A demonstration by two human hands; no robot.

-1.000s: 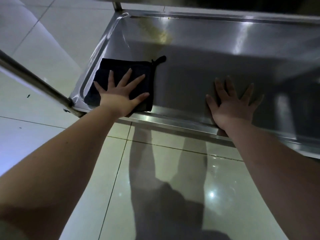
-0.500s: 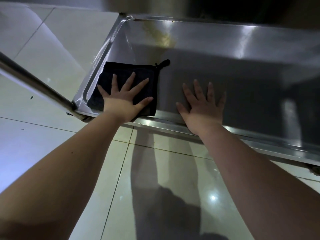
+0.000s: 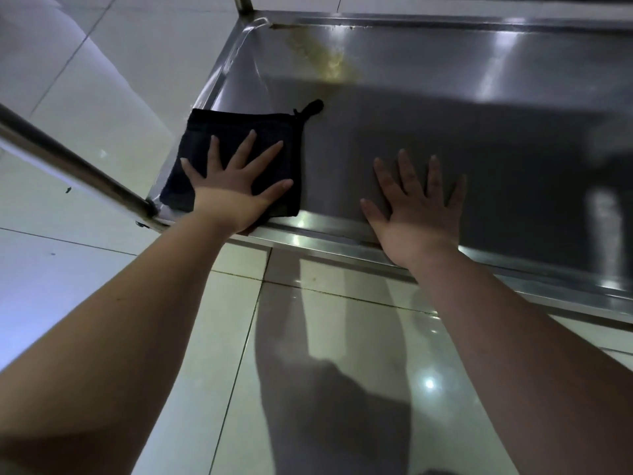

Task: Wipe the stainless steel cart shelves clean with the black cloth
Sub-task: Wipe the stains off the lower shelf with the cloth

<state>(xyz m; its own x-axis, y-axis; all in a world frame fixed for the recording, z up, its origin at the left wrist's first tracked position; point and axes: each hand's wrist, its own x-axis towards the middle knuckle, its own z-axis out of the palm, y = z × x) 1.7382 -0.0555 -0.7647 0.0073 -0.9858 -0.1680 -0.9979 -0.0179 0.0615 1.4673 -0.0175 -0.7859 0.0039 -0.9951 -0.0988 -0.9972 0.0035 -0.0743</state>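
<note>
dim overall | glare streaks on shelf | arm shadows on floor | wide-angle bending

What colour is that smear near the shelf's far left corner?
Yellowish-brown, a streaky smear on the steel shelf; head view shows it best.

The left hand covers the middle of the cloth. The shelf runs off the picture at 3 o'clock. The post at 12 o'clock and the bar at 9 o'clock are cut off. A dark speck on the floor is too small to tell.
</note>
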